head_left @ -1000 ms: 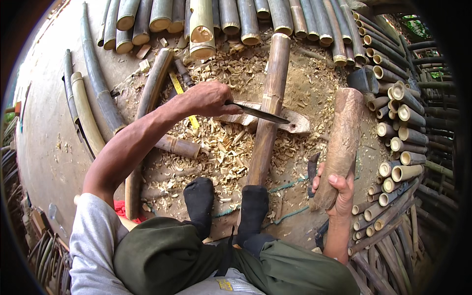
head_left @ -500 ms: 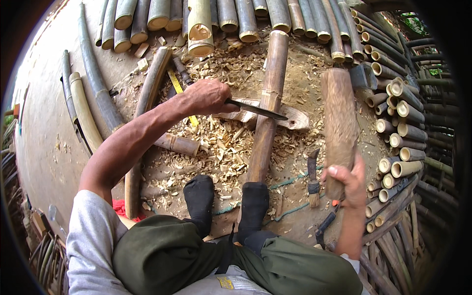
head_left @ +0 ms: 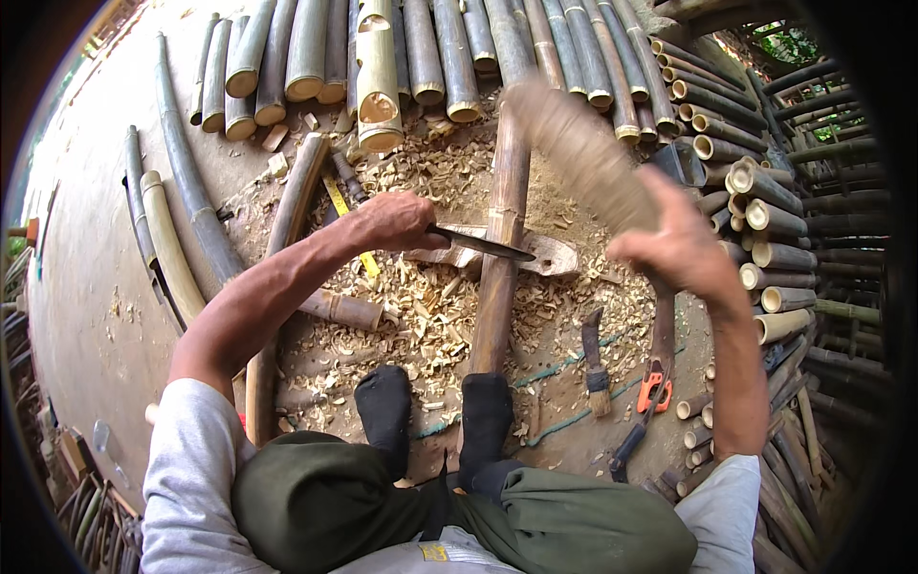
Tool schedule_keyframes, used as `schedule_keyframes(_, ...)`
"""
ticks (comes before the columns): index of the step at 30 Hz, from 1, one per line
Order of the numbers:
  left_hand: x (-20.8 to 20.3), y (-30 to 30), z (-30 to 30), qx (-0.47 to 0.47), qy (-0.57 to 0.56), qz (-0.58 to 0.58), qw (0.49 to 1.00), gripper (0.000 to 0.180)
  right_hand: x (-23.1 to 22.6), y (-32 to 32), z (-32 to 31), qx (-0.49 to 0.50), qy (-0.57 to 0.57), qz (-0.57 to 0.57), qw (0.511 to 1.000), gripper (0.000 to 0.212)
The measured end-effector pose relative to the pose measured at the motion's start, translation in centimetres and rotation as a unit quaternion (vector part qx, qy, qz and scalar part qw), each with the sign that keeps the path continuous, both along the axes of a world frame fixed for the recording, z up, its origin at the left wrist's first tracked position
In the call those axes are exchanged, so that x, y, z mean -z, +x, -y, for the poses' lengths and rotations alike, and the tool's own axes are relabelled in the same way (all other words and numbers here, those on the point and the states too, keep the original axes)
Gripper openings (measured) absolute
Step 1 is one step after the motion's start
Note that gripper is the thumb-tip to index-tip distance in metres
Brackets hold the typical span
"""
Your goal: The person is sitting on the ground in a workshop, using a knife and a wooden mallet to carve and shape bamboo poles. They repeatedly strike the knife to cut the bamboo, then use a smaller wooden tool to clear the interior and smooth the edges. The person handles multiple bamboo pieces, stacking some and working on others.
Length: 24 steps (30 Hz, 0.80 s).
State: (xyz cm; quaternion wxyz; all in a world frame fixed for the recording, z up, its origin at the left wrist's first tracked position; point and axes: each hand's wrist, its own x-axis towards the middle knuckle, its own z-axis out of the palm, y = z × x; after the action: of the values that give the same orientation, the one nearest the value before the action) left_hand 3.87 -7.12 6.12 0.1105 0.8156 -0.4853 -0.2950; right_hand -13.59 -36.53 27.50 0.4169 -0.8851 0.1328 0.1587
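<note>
- left hand (head_left: 394, 220) near frame centre is clenched round the handle of a long knife (head_left: 483, 246); blade lies across the bamboo pole (head_left: 499, 258) (pole runs from centre down to the socked feet (head_left: 435, 421))
- right hand (head_left: 681, 247) at centre right grips a thick wooden club (head_left: 583, 153), raised and motion-blurred, angled toward upper centre
- wood shavings (head_left: 421, 316) litter the ground around the pole; cut bamboo stacked along top and right edges
</note>
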Motion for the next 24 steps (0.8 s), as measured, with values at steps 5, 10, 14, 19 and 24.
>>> schedule_keyframes(5,0.9,0.2,0.3,0.035,-0.027,0.005,0.999,0.055,3.8,-0.7,-2.1,0.201,0.021,0.474,0.857,0.066)
schedule_keyframes(10,0.4,0.4,1.5,0.021,0.023,-0.063,0.998,0.052,11.3,-2.9,-1.7,0.024,-0.059,-0.095,0.993,0.067)
schedule_keyframes(14,1.0,0.7,0.3,0.027,0.034,-0.039,0.998,0.055,-0.9,1.2,0.4,0.026,-0.018,0.000,0.999,0.081)
schedule_keyframes(19,1.0,0.7,0.7,0.048,0.015,-0.017,0.999,0.058,1.7,-0.6,-1.4,0.222,0.048,0.427,0.875,0.066)
schedule_keyframes(24,2.9,1.2,2.0,0.027,0.076,-0.137,0.987,0.052,16.3,-5.6,-2.0,0.007,-0.104,0.039,0.994,0.074)
